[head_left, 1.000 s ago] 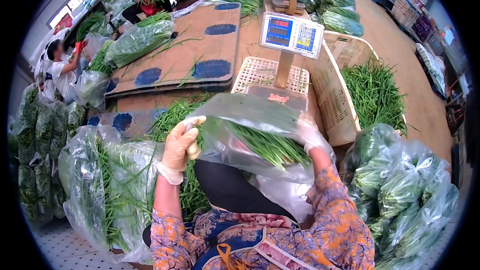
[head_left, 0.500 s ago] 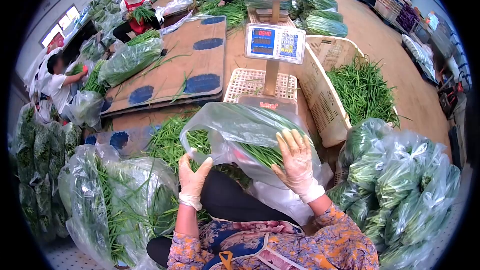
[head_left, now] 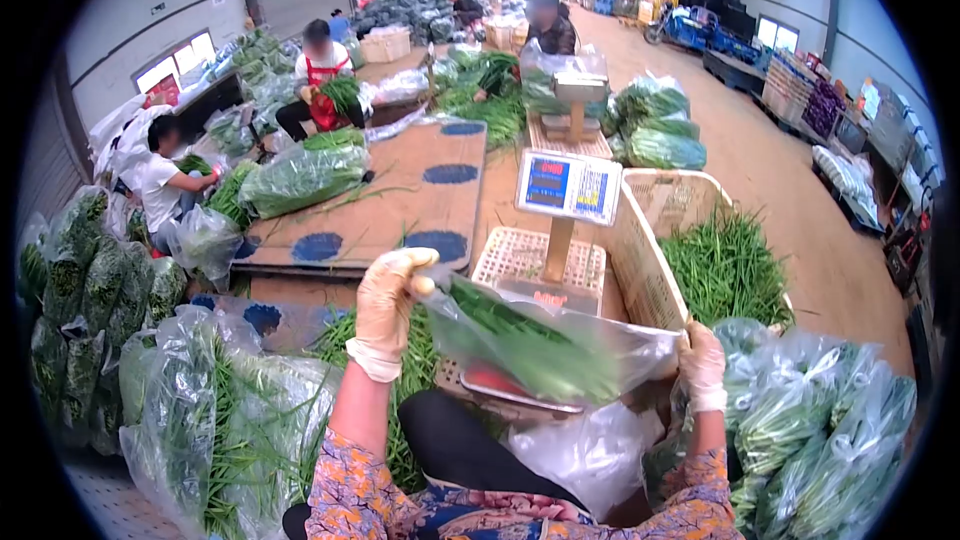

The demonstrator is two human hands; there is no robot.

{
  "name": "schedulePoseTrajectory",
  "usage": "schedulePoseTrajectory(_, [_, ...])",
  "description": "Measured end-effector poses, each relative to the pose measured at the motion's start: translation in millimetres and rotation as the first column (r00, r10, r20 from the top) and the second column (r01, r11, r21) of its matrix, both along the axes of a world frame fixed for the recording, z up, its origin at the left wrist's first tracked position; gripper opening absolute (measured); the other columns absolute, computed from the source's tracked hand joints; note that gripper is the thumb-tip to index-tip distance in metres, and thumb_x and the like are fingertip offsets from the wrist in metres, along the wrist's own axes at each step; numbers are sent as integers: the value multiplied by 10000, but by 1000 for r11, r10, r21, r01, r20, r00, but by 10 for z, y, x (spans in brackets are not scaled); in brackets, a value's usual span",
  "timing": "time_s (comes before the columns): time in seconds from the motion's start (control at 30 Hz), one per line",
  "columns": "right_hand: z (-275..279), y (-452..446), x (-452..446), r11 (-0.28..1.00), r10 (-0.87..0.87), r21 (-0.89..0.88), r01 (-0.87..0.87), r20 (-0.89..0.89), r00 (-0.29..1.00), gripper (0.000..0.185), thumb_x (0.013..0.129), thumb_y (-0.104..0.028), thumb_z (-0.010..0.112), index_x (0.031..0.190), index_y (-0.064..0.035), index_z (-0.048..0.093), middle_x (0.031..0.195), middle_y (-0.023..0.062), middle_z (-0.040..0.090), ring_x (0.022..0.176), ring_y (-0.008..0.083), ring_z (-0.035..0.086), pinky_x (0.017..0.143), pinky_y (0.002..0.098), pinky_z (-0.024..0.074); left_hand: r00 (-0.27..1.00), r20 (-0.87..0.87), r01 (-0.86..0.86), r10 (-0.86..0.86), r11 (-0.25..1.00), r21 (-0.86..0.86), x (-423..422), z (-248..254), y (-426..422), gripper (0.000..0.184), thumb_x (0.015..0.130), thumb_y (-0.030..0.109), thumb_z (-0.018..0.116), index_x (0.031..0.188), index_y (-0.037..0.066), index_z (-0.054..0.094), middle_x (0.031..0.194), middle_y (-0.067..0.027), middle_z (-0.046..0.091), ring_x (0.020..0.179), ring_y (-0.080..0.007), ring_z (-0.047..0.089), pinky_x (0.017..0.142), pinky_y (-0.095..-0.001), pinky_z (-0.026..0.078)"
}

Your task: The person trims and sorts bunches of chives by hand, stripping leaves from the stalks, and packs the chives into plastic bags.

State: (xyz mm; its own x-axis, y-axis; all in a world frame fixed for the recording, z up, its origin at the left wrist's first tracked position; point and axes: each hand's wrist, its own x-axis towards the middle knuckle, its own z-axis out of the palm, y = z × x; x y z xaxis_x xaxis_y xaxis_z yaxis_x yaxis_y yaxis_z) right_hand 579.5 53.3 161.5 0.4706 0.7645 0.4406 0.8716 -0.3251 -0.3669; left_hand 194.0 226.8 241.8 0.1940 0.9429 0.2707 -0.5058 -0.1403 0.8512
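Observation:
A clear plastic bag (head_left: 655, 345) stretches sideways between my two gloved hands, with a bundle of long leafy greens (head_left: 530, 335) inside, blurred at its right end. My left hand (head_left: 388, 308), raised higher, pinches the bag's left end. At the opposite end, my right hand (head_left: 702, 365) is closed on the gathered plastic. Just beyond the bag stands a digital scale (head_left: 568, 186) with a lit red readout. Below the bag, a red-topped flat object (head_left: 510, 385) partly shows beside a heap of empty plastic bags (head_left: 590, 455).
A cream crate (head_left: 650, 255) holds loose greens (head_left: 725, 265) at the right. Filled bags (head_left: 800, 430) are piled near my right arm. A large open bag of greens (head_left: 275, 405) lies at left. Several people work beyond the brown board (head_left: 400, 190).
My hands have moved apart, the left one upward and the right one rightward. My right hand has gone from resting on the bag to gripping its end. The camera view has tilted up.

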Motion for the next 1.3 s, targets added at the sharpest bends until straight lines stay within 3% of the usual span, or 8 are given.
schedulePoseTrajectory(0.13, [-262,-47,-87,882,375,365,-298,-927,-24,218,880,-199,506,829,-12,605,716,58,607,619,178,576,588,293,493,963,-264,-30,45,998,59,35,34,-53,292,884,149,534,1119,-20,569,944,-103,656,758,-125,599,710,-239,478])
schedulePoseTrajectory(0.33, [505,404,-1080,591,494,681,433,118,-861,432,930,-282,422,1266,-12,430,1132,159,561,1082,275,524,1017,405,365,967,-157,203,-199,979,13,343,419,-325,352,882,197,560,1171,5,505,923,-81,646,688,-98,610,524,-162,448])
schedulePoseTrajectory(0.4, [611,677,-1440,664,614,681,-309,-733,-293,495,899,-342,474,1255,0,462,1282,151,462,1250,284,373,1061,405,259,845,-400,333,-355,934,-126,558,261,-407,402,879,253,557,1211,47,462,1021,-80,616,626,-86,608,446,-144,418])
schedulePoseTrajectory(0.47, [668,900,-1563,455,876,512,-729,-107,471,432,876,-306,519,1193,-13,530,1163,154,548,1187,282,443,1017,386,305,799,-339,442,-497,867,-229,801,-4,-512,382,864,267,550,1175,66,458,1011,-40,559,667,-82,585,476,-145,425])
schedulePoseTrajectory(0.87, [125,586,-792,577,457,-102,-810,-782,424,427,842,-453,565,868,-29,597,740,82,591,733,184,573,718,325,448,497,401,859,-770,368,-357,1034,-1136,-519,428,916,383,464,1008,-28,542,795,-77,604,786,-181,588,841,-319,467])
schedulePoseTrajectory(1.07, [-684,504,-863,702,666,633,326,-423,-614,163,896,-121,507,758,-63,573,707,40,572,682,98,541,649,254,492,546,748,722,-378,665,-192,815,-1274,-433,147,893,151,526,902,4,518,875,-70,532,907,-232,567,835,-322,507])
schedulePoseTrajectory(1.23, [86,571,-1393,730,675,403,-552,-553,489,246,897,-230,519,926,-4,614,799,83,603,744,145,574,651,269,458,674,-21,690,-739,639,-338,902,-581,-760,301,879,228,568,1099,23,549,958,-54,595,762,-159,592,643,-231,487])
schedulePoseTrajectory(1.3, [77,557,-1370,714,650,381,-588,-672,354,265,890,-245,527,965,-5,610,809,96,605,757,161,579,653,278,452,650,-102,675,-753,634,-376,792,-790,-629,296,874,234,575,1077,19,568,912,-41,605,736,-140,584,637,-228,484])
